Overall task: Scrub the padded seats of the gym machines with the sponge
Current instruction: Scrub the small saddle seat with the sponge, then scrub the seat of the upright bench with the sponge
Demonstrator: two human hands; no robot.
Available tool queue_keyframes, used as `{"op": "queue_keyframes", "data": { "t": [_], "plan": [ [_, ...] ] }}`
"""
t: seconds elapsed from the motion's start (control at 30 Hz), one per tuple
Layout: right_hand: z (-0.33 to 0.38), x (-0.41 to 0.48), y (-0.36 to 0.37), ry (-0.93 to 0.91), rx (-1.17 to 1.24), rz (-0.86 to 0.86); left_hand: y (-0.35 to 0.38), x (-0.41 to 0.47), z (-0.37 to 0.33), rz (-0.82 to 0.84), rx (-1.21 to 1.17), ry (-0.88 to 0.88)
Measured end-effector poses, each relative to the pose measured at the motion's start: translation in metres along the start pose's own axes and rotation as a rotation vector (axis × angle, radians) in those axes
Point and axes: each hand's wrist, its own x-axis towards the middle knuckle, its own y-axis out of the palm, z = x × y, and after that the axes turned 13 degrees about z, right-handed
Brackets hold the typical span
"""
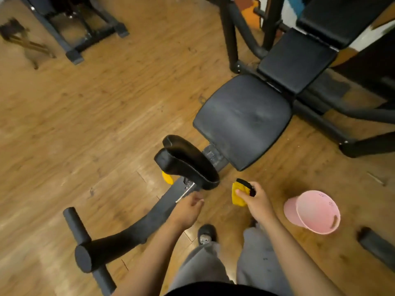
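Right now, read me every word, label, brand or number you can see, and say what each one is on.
Nothing in this view reads as clear text.
Pink bucket: faint dark marks on the inner wall near the rim, too blurred to read.
Black padded seat: no lettering shows.
Yellow sponge in the right hand: no lettering shows.

seat (pixel 243 120) behind curved pad (pixel 188 161) | bucket (pixel 314 212) right (on floor (pixel 85 124))
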Motion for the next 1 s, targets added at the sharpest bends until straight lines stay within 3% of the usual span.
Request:
{"op": "queue_keyframes", "data": {
  "t": [0.07,0.27,0.47,0.63,0.8,1.0],
  "plan": [
    [-0.005,-0.03,-0.017,-0.033,0.056,-0.069,-0.001,-0.008,-0.012,0.145,0.171,0.04],
    [-0.049,-0.135,-0.071,-0.107,0.179,-0.406,0.025,-0.016,-0.043,0.307,0.546,0.307],
    [-0.143,-0.275,-0.076,0.013,0.447,-0.765,0.101,-0.031,-0.064,0.58,0.833,0.407],
    [-0.233,-0.396,-0.017,0.191,0.614,-0.904,0.207,-0.082,-0.063,0.691,1.056,0.518],
    [-0.32,-0.498,0.082,0.431,0.766,-0.989,0.311,-0.16,-0.004,0.855,1.163,0.621],
    [-0.39,-0.584,0.19,0.572,1.009,-1.154,0.39,-0.232,0.051,1.131,1.304,0.656]
  ]
}}
